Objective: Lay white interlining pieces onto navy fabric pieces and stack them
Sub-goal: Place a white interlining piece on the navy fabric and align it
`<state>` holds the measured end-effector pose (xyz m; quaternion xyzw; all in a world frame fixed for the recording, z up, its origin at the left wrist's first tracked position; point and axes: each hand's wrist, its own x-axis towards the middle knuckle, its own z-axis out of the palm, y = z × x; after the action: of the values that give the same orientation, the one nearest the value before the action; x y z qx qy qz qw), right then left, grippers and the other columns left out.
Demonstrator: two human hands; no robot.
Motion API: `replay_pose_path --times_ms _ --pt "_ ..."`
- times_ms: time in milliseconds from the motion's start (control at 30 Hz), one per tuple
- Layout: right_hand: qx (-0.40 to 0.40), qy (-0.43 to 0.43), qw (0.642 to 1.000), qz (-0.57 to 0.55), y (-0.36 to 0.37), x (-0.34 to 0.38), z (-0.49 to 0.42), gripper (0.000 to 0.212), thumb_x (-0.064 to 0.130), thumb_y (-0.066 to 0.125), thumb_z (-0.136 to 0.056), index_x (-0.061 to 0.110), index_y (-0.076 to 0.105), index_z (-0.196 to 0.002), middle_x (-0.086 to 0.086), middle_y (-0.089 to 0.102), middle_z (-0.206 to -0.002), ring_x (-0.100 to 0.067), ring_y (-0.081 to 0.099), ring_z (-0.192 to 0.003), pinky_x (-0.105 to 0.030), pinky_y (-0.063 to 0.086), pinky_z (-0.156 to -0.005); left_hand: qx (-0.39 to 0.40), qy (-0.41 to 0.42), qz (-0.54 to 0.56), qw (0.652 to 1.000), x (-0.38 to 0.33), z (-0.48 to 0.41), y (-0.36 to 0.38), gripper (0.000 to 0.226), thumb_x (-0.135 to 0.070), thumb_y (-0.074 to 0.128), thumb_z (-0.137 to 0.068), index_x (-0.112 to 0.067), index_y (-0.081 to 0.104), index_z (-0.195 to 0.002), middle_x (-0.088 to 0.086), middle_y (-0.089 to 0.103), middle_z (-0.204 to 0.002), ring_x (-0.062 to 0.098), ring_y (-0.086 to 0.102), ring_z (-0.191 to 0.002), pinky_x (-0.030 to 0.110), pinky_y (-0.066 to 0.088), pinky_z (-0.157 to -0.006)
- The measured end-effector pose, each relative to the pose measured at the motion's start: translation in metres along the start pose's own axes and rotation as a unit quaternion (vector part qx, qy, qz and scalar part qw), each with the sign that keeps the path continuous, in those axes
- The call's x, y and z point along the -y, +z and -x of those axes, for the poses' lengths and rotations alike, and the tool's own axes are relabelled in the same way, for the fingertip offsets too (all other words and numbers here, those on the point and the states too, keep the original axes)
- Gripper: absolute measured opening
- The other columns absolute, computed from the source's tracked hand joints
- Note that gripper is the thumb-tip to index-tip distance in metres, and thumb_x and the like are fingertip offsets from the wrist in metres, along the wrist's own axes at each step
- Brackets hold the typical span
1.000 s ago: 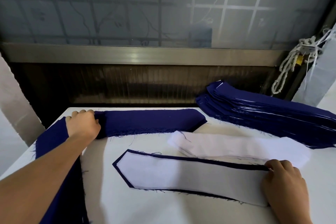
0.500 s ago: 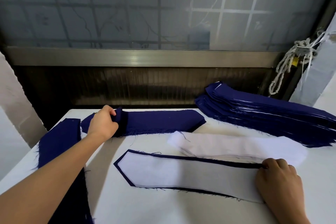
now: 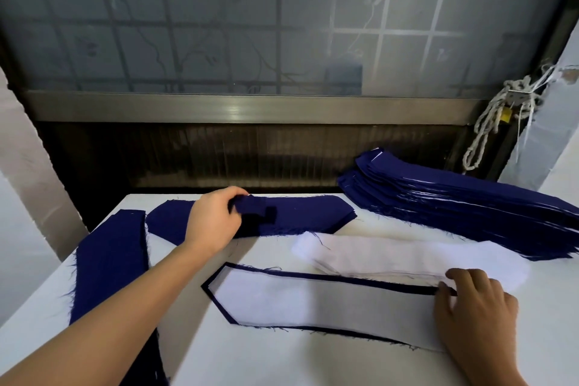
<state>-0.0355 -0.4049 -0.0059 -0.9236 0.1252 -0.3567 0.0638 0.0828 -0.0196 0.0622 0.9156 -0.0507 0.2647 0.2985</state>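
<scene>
A navy fabric piece with a white interlining piece [image 3: 313,301] laid on it lies at the table's front centre, navy edge showing round it. My right hand [image 3: 476,313] rests on its right end, fingers bent. My left hand [image 3: 213,222] pinches the folded-over end of the top navy piece [image 3: 300,215] of a small navy pile at the back. A pile of white interlining pieces [image 3: 401,257] lies between the two. A tall stack of paired navy and white pieces [image 3: 454,207] sits at the back right.
Another pile of navy pieces [image 3: 109,260] runs down the table's left edge and hangs over the front. The white table [image 3: 297,360] ends at a dark wall and frosted window behind. A knotted rope [image 3: 498,122] hangs at the right.
My left hand has moved right along the back navy pile, lifting and folding the end of the top piece over. The right hand has stayed on the covered piece.
</scene>
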Motion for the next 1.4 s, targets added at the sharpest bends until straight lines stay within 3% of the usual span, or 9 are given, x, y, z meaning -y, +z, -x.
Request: replay_pose_path --times_ms 133,233,400,567,700,900,1067,1233,1400 --pt "0.025 -0.084 0.994 -0.064 -0.002 0.034 0.001 0.025 0.016 0.065 -0.084 0.008 0.065 -0.108 -0.009 0.065 -0.103 -0.035 0.059 -0.091 -0.046 0.042 -0.081 0.035 0.039 0.047 0.997 -0.043 0.017 0.006 0.031 -0.006 0.059 -0.090 -0.022 0.074 -0.112 -0.008 0.074 -0.102 0.009 0.066 -0.093 0.024 0.050 -0.081" --pt "0.067 -0.125 0.977 -0.157 -0.001 0.078 0.000 0.058 0.022 0.076 -0.079 0.014 0.052 -0.131 -0.003 0.060 -0.126 -0.024 0.054 -0.114 -0.040 0.038 -0.097 0.110 0.090 0.105 0.984 -0.076 0.038 0.011 0.029 -0.010 0.059 -0.087 -0.028 0.073 -0.105 -0.019 0.071 -0.083 -0.002 0.065 -0.077 0.023 0.050 -0.071" --pt "0.121 -0.189 0.919 -0.324 0.002 0.128 -0.011 0.084 0.000 0.080 -0.062 0.027 0.047 -0.135 0.009 0.054 -0.137 -0.011 0.052 -0.128 -0.033 0.018 -0.116 0.212 0.119 0.230 0.942 -0.105 0.081 0.017 0.033 -0.013 0.055 -0.081 -0.032 0.063 -0.107 -0.016 0.073 -0.092 0.006 0.070 -0.083 0.027 0.056 -0.075" --pt "0.071 -0.172 0.935 -0.300 0.004 0.112 -0.013 0.036 -0.001 0.084 -0.068 0.016 0.070 -0.097 0.012 0.068 -0.085 -0.011 0.066 -0.084 -0.040 0.029 -0.111 -0.007 0.075 0.284 0.956 -0.080 0.084 0.003 0.006 -0.031 0.060 -0.093 -0.028 0.063 -0.088 -0.005 0.066 -0.071 0.014 0.061 -0.058 0.028 0.047 -0.051" --pt "0.023 -0.191 0.956 -0.220 -0.006 0.075 -0.017 0.035 -0.006 0.086 -0.063 0.010 0.073 -0.092 0.005 0.070 -0.080 -0.019 0.068 -0.074 -0.041 0.031 -0.107 -0.106 -0.039 0.273 0.955 -0.046 0.078 -0.005 0.021 -0.028 0.066 -0.093 -0.015 0.063 -0.077 0.007 0.064 -0.066 0.024 0.059 -0.057 0.037 0.047 -0.054" --pt "0.009 -0.213 0.975 -0.065 -0.022 0.020 -0.021 0.034 -0.011 0.076 -0.068 0.007 0.073 -0.096 -0.002 0.069 -0.081 -0.029 0.068 -0.079 -0.046 0.032 -0.105 -0.144 -0.137 0.260 0.945 -0.010 0.084 -0.006 0.033 -0.026 0.069 -0.090 -0.010 0.053 -0.066 0.006 0.054 -0.053 0.007 0.044 -0.047 0.020 0.038 -0.044" --pt "-0.002 -0.152 0.984 -0.095 -0.027 -0.014 -0.017 0.027 -0.002 0.050 -0.088 0.001 0.067 -0.109 -0.002 0.060 -0.079 -0.029 0.060 -0.072 -0.049 0.043 -0.095 -0.131 -0.195 0.247 0.940 0.010 0.091 -0.002 0.046 -0.022 0.073 -0.089 -0.006 0.042 -0.059 -0.008 0.040 -0.045 0.006 0.038 -0.042 0.014 0.032 -0.040" --pt "0.005 0.034 0.965 -0.260 -0.035 -0.019 -0.011 0.039 -0.007 0.057 -0.089 0.011 0.056 -0.124 -0.002 0.056 -0.092 -0.024 0.054 -0.079 -0.003 0.036 -0.074 -0.091 -0.193 0.243 0.946 0.020 0.103 0.000 0.051 -0.024 0.064 -0.094 -0.007 0.037 -0.054 0.003 0.037 -0.045 0.007 0.037 -0.046 0.021 0.031 -0.046" --pt "0.038 0.116 0.951 -0.285 -0.028 -0.021 -0.011 0.032 -0.002 0.061 -0.089 0.015 0.062 -0.115 -0.004 0.063 -0.097 -0.025 0.058 -0.082 -0.024 0.040 -0.077 -0.072 -0.210 0.112 0.969 0.022 0.108 0.001 0.056 -0.028 0.065 -0.092 -0.012 0.030 -0.052 -0.005 0.035 -0.039 0.015 0.031 -0.041 0.028 0.028 -0.046"
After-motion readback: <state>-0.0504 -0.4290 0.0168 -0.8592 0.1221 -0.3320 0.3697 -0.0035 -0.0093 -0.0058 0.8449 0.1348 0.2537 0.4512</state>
